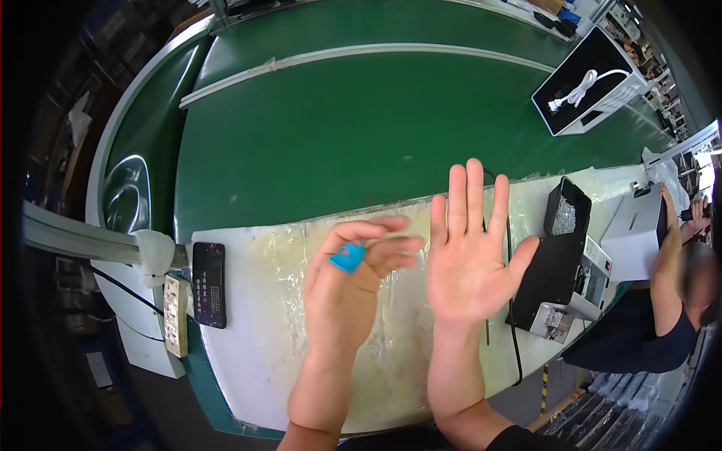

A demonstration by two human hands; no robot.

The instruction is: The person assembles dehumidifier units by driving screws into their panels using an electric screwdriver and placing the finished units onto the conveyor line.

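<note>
My right hand [472, 270] is held up above the worktop, palm toward me, fingers straight and thumb out to the side. Nothing is in it. Beside it on the left, my left hand [342, 289] is raised with its fingers loosely bent and apart, the tips slightly blurred. A bright blue band or piece of tape [347, 258] sits on it near the knuckles. No object shows between its fingers. Both hands hover over a white, plastic-covered work surface [256, 301], without touching each other.
A phone [209, 286] and a power strip [176, 316] lie at the left. At the right are a black tray of small screws [564, 216], a small device [594, 278] and a co-worker [662, 323] handling a white box [635, 229]. A green conveyor [361, 128] carries an open-sided case [587, 86] with a white cable.
</note>
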